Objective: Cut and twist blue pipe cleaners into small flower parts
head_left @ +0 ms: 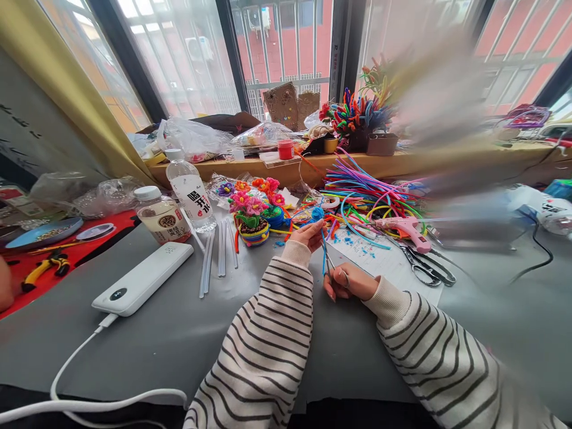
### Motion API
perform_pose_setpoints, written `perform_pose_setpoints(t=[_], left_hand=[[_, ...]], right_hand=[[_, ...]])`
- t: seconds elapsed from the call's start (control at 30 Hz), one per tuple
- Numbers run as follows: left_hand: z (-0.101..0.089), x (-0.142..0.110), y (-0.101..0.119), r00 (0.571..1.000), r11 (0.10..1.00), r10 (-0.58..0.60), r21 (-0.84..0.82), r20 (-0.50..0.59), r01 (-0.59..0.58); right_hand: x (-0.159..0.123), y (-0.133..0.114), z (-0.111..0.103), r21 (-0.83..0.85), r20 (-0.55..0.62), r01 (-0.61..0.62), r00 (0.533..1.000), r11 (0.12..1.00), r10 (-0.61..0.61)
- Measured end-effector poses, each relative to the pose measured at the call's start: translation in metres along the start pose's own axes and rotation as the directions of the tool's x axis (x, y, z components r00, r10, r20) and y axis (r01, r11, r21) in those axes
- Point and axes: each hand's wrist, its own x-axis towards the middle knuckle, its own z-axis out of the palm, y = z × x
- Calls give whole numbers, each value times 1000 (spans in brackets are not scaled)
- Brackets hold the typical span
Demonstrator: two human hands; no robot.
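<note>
My left hand (307, 235) pinches a blue pipe cleaner (317, 213) whose top is curled into a small ball. Its straight stem hangs down toward my right hand (351, 281), which is closed around small scissors (329, 260). The scissor blades point up alongside the blue stem; whether they touch it I cannot tell. Just beyond my hands lies a white sheet (357, 255) strewn with blue snippets. Left of my left hand stand small pots of pipe-cleaner flowers (251, 215), pink and orange.
A pile of colourful pipe cleaners (366, 185) lies behind my hands. To the right are a pink glue gun (409, 231) and larger black-handled scissors (424, 268). Clear glue sticks (222, 247), a white power bank (143, 279), a water bottle (191, 190) and a jar (161, 217) are leftward. A blur covers the upper right.
</note>
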Motion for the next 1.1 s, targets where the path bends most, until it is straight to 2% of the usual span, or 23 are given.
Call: perform_pose_setpoints(t=[0.17, 0.33, 0.73, 0.97, 1.1], left_hand=[[3, -4, 2, 997, 996, 47, -68, -69, -52], [8, -9, 3, 990, 994, 53, -84, -133, -64], [9, -11, 3, 986, 990, 81, -106, -143, -97], [12, -14, 5, 978, 983, 83, -144, -193, -112], [13, -17, 9, 975, 978, 87, -169, -203, -122]], right_hand=[[1, 4, 0, 47, -57, -45, 997, 998, 47], [1, 7, 0, 112, -44, -56, 997, 992, 61], [1, 10, -1, 199, -69, -58, 995, 978, 73], [1, 8, -2, 175, -122, -111, 984, 978, 134], [1, 8, -1, 168, -168, -97, 978, 981, 125]])
